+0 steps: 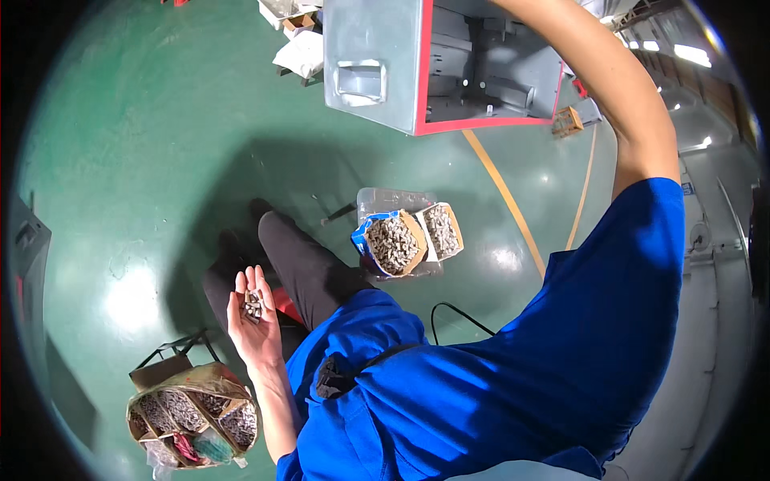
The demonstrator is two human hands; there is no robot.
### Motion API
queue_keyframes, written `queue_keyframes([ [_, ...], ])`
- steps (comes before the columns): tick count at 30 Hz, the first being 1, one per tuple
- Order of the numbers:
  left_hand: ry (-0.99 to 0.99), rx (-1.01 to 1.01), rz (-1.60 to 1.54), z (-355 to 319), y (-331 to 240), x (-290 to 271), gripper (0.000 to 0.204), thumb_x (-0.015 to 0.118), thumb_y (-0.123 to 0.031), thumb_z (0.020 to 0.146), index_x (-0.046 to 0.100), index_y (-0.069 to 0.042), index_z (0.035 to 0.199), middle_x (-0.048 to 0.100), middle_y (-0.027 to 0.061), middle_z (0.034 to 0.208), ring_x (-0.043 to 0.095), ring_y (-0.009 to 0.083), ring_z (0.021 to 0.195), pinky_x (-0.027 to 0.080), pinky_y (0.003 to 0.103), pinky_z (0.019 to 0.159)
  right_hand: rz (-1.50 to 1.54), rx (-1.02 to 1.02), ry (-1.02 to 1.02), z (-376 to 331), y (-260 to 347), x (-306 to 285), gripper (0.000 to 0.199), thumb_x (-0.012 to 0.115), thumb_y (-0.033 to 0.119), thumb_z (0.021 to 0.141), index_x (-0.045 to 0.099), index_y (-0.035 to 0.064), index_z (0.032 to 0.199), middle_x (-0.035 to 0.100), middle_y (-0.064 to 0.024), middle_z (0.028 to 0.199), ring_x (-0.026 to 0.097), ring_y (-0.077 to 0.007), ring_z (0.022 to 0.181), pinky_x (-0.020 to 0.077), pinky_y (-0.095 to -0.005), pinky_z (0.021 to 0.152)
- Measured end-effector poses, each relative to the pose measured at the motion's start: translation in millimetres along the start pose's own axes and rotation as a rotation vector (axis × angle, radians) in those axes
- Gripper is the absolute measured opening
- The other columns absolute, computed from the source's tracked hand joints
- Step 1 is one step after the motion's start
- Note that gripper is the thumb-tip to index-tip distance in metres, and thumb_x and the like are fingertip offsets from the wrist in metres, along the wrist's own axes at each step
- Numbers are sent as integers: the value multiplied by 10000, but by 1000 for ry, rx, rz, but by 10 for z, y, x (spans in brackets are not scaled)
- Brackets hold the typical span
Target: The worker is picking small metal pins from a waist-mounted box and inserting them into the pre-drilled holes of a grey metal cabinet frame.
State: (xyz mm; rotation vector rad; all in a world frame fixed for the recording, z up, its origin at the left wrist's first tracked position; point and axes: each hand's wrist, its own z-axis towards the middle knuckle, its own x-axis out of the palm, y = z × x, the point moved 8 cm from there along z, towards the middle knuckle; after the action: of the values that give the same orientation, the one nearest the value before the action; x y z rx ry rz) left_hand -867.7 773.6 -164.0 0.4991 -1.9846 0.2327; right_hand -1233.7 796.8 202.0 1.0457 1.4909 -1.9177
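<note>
Over a green floor [128, 160], the person's open, upturned left hand [255, 338] cradles small greyish pieces [253, 305], while the right's grip, out of view, cannot be told.

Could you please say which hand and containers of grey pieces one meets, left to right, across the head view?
Brown compartmented container, left hand holding small grey pieces, blue-edged cardboard box, white-sided cardboard box.

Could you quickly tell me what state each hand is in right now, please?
Left hand: open, palm up, holding some small pieces.
Right hand: out of view past the top edge; cannot tell.
</note>
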Motion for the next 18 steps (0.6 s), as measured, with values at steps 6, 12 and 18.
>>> queue_keyframes([
  [6,-24,8,15,-34,79,-24,340,432,-137,958,482,98,1199,486,229,1283,396,328,1278,410,386,1044,45,33,-147,-187,19,-240,261,569,287,839,624,56,948,629,-183,808,616,-334,796,486,-417,728],
  [12,14,5,167,-137,212,36,344,440,-72,929,478,114,1215,485,228,1283,433,299,1255,415,357,1042,140,165,-287,-856,-104,-511,290,590,301,829,624,52,976,633,-193,802,621,-347,789,488,-424,733],
  [18,-88,-22,353,-295,400,65,330,483,-86,941,462,61,1236,533,85,935,479,100,749,393,188,580,234,591,-19,-2068,-413,16,273,639,326,821,587,60,789,591,-80,650,574,-225,605,439,-359,593],
])
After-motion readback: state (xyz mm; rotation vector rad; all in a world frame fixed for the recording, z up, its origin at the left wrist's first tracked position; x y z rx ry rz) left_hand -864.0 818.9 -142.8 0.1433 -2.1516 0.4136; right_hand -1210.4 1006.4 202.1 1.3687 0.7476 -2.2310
